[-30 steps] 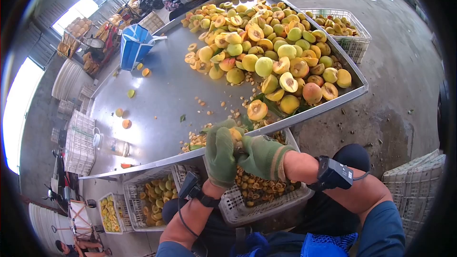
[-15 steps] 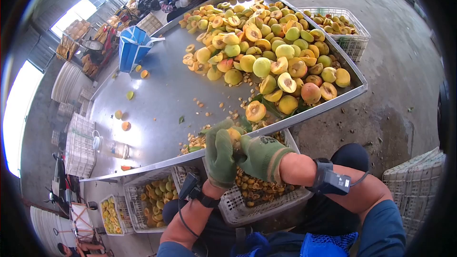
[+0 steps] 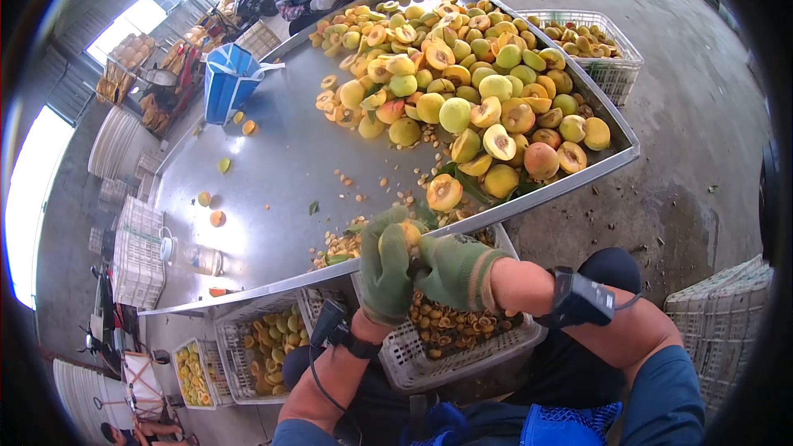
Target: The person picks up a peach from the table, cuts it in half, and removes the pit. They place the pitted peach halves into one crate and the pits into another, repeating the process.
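Holding fruit above crate of pits

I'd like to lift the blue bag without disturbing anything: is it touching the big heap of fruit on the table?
No, bare metal tabletop lies between the blue bag and the fruit heap.

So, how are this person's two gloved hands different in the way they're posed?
The left hand points up and away from the wearer, while the right hand comes in sideways with its fingers pointing left.
The left hand cradles a yellow piece of fruit; the right hand's fingertips are close by, though their exact contact is hidden.
Both wear green gloves, and both arms have a dark boxy device strapped on.
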The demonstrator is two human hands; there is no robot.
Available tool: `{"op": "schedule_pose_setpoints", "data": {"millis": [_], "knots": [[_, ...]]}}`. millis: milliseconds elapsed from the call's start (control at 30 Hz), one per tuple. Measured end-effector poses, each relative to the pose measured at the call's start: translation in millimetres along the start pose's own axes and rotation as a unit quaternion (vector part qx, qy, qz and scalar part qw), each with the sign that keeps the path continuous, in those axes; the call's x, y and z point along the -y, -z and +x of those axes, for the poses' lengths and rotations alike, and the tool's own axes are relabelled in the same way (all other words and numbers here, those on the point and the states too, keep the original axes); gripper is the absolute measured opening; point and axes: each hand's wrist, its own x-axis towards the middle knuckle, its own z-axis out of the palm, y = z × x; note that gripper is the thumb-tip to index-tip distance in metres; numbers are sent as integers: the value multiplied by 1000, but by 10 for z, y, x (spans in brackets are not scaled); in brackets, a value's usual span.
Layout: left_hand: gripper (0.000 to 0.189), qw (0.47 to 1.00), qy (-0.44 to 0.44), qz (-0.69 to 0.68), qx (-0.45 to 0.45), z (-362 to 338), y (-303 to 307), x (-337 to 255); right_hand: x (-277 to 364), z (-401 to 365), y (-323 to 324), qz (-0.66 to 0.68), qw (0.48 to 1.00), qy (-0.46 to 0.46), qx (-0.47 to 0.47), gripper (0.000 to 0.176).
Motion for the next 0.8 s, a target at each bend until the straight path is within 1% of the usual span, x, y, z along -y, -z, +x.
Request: {"op": "schedule_pose_setpoints", "data": {"millis": [100,200,233,267,300,400,500,600,700,733,767,800], "knots": [[31,998,-47,42,27,30,72,13,-46,60,61,56,997,42,44,20],[32,994,-69,52,60,56,117,42,-90,51,108,155,980,103,72,20],[32,996,-45,32,72,62,118,0,-25,21,219,230,964,22,128,21],[33,996,-21,11,82,57,110,-72,54,-37,377,302,934,-60,183,22],[34,996,3,-10,94,53,100,-136,120,-74,487,369,889,-140,234,24],[37,993,-7,-38,109,43,75,-210,115,-119,570,491,802,-130,313,20],[40,994,-1,-12,109,19,111,-210,-77,-69,449,609,681,-92,396,20],[41,994,-4,-16,111,-41,135,-231,-89,-106,315,643,646,-84,402,20],[44,990,-67,64,111,-97,231,-151,-5,-155,331,613,672,-91,405,20],[42,986,-82,93,110,-107,240,-133,90,-194,348,545,754,-98,354,22],[41,982,-97,122,106,-131,228,-112,227,-248,372,468,824,-103,301,24],[40,977,-112,150,103,-160,214,-105,309,-304,389,386,884,-106,241,26]]}}
